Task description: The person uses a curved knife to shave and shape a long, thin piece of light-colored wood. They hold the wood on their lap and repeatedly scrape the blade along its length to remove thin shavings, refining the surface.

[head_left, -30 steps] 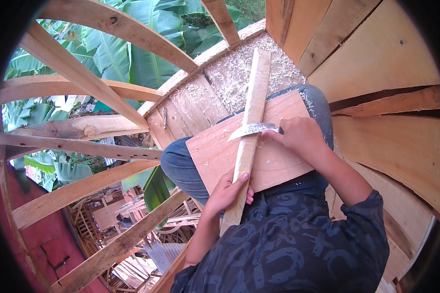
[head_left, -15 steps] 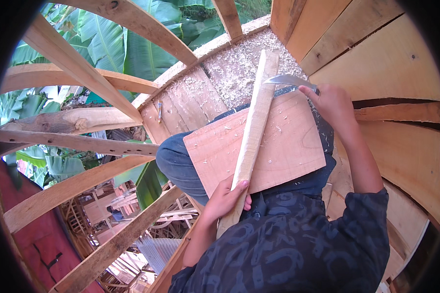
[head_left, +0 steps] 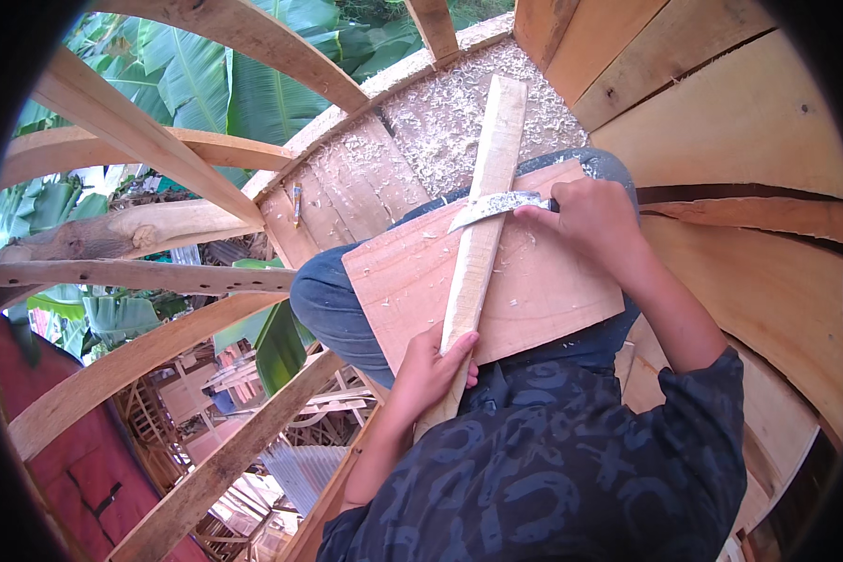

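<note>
A long pale wooden stick slants across my lap, its near end at my belly and its far end over the shavings. My left hand is wrapped round its lower part. In my right hand is a knife with a curved blade, its handle mostly hidden in my fist. The blade lies across the stick near its middle, with pale bits on the metal. Under the stick, a flat reddish board rests on my thighs, dotted with a few chips.
Wood shavings cover the planks ahead. A small pen-like tube lies on the planks at left. Curved wooden ribs rise on the left, with banana leaves beyond. A plank wall closes the right side.
My right hand has brought the knife down and toward me, from near the stick's far end to its middle. The stick's far end has shifted slightly up and left. My left hand keeps its hold.
</note>
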Demonstrator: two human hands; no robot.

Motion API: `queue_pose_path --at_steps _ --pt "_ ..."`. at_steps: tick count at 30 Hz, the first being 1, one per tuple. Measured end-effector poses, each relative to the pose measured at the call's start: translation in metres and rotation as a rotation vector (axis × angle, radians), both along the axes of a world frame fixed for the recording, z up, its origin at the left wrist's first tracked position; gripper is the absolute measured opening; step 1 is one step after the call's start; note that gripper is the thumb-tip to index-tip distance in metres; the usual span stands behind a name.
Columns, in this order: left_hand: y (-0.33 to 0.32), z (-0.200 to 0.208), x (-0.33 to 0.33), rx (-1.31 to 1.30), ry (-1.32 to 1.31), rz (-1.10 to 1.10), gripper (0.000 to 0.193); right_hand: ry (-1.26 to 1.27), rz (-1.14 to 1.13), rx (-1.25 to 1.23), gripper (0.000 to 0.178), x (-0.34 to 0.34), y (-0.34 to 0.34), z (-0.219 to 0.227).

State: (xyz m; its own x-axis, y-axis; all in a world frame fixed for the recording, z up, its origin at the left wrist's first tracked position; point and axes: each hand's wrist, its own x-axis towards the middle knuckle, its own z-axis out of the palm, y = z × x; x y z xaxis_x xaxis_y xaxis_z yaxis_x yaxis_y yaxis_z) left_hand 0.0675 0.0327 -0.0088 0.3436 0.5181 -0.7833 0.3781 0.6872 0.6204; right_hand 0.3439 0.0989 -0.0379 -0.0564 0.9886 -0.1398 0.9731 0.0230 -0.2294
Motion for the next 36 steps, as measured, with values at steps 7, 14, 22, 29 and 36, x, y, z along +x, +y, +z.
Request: queue_pose_path --at_steps 7,14,22,29,36 --pt "-0.009 -0.003 -0.007 -0.018 -0.031 -0.01 0.028 -0.085 -0.384 0.068 0.08 0.056 0.028 -0.01" --pt "0.004 0.003 0.003 -0.007 -0.014 -0.022 0.028 -0.025 0.018 -0.035 0.075 0.0 -0.007 0.019" --pt "0.002 -0.002 0.003 0.036 0.008 -0.03 0.028 0.027 0.037 -0.138 0.069 -0.012 -0.005 0.01" --pt "0.0 -0.003 0.002 0.06 0.009 -0.019 0.028 -0.021 0.056 -0.009 0.075 -0.002 0.006 0.001" --pt "0.001 -0.005 0.001 0.063 -0.015 -0.026 0.028 -0.067 -0.008 0.018 0.076 0.003 0.009 -0.002"
